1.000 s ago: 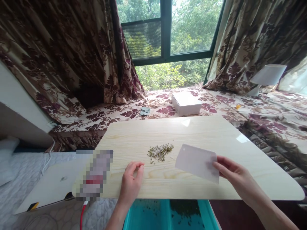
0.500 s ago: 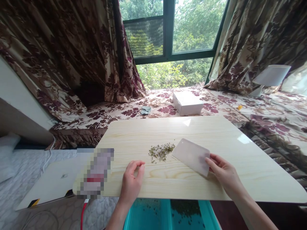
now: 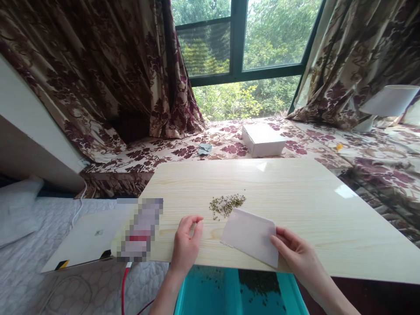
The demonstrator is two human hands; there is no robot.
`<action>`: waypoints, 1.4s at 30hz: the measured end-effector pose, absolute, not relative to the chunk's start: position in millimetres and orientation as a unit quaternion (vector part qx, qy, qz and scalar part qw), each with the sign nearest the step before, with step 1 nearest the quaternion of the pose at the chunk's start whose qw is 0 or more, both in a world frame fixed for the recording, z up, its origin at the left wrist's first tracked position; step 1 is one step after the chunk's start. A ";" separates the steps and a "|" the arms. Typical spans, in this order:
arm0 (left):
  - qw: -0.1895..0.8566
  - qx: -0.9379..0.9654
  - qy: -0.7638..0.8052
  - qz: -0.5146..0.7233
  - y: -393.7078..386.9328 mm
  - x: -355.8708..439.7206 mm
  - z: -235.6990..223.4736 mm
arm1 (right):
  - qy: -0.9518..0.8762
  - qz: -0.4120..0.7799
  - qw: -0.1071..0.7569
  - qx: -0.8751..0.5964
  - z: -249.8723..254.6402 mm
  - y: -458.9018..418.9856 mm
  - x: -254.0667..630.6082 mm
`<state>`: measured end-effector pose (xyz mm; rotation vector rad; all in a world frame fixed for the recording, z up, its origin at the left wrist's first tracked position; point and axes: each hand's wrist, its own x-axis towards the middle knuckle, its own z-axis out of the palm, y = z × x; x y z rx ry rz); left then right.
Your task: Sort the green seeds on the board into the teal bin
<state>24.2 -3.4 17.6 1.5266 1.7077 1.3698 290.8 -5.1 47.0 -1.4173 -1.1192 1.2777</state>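
Note:
My right hand (image 3: pixel 297 248) grips the right edge of a translucent white plastic scraper (image 3: pixel 251 236) between thumb and fingers. The scraper is tilted over the wooden table, its far left corner just below a small heap of green beans mixed with white grains (image 3: pixel 226 204). A few white bits lie along the scraper's lower left edge. My left hand (image 3: pixel 187 239) rests at the table's near side, left of the heap, fingers loosely curled with a gap to the thumb and nothing visible in it. Below the table edge, a turquoise divided bin (image 3: pixel 232 291) has many dark beans in its right compartment and scattered ones in the left.
A pale wooden table (image 3: pixel 315 210) spans the front. At left are a blurred-out device with a red cable (image 3: pixel 124 288) and a white board (image 3: pixel 85 240) on the quilted bed. A white box (image 3: pixel 264 140) and a grey-green cloth (image 3: pixel 204 149) lie on the floral window seat.
My right hand has drawn the scraper toward me and to the left, below the heap. My left hand keeps its curled pose. The whole view has shifted slightly.

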 end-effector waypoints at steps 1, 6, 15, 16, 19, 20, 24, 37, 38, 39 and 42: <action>0.234 0.555 0.622 0.500 -3.4 24.1 17.5 | -0.457 0.527 0.442 -0.564 46.5 -8.0 288.2; 0.237 0.557 0.620 0.500 -3.2 23.6 17.0 | -0.477 0.569 0.411 -0.529 45.5 -26.8 273.3; 0.232 0.559 0.618 0.501 -2.8 23.7 17.1 | -0.491 0.485 0.463 -0.556 56.1 -14.3 290.9; 0.231 0.559 0.619 0.501 -2.9 23.8 17.3 | -0.483 0.458 0.486 -0.566 57.2 -5.4 297.7; 0.231 0.561 0.620 0.497 -3.5 24.3 18.0 | -0.471 0.412 0.524 -0.578 59.1 20.4 312.5; 0.233 0.562 0.622 0.493 -3.7 24.4 18.1 | -0.475 0.405 0.528 -0.575 59.5 27.4 314.5; 0.236 0.559 0.626 0.490 -4.5 24.5 18.1 | -0.517 0.404 0.519 -0.548 60.3 45.0 309.9; 0.243 0.564 0.626 0.481 -4.8 24.0 17.1 | -0.565 0.399 0.497 -0.524 61.0 53.5 305.2; 0.245 0.563 0.625 0.481 -4.8 24.0 17.2 | -0.561 0.400 0.499 -0.525 62.0 53.1 305.8; 0.247 0.563 0.625 0.481 -4.9 24.0 17.4 | -0.557 0.403 0.500 -0.527 63.1 52.8 306.1; 0.249 0.562 0.625 0.481 -5.0 24.2 18.6 | -0.546 0.412 0.499 -0.532 66.9 50.5 305.3</action>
